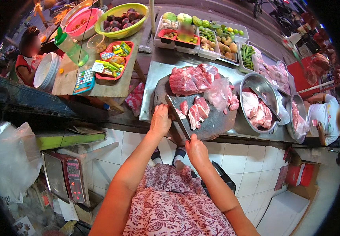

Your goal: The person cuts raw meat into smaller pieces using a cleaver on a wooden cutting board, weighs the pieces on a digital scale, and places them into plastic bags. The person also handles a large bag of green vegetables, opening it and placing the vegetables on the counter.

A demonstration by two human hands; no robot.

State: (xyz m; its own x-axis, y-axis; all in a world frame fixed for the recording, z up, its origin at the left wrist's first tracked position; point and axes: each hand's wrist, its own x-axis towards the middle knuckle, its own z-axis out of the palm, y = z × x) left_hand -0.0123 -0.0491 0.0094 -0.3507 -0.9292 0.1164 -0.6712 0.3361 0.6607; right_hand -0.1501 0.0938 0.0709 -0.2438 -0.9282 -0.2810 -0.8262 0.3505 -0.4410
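Note:
My right hand (196, 149) grips the handle of a long knife (179, 117), whose blade slants up-left along the board's left side. My left hand (161, 119) is closed at that edge, just left of the blade; what its fingers hold is unclear. The dark round board (213, 126) carries a large slab of red meat (189, 78) at the back, cut pieces (197, 111) in the middle and a cloudy plastic bag (217, 91) beside small chunks at the right.
A steel bowl of meat (257, 112) and a second one (297, 120) sit rightward. Vegetable trays (201, 41) line the back. A wooden table (99, 88) at left holds a calculator (84, 82) and packets. People sit at far left (24, 67) and right (321, 120).

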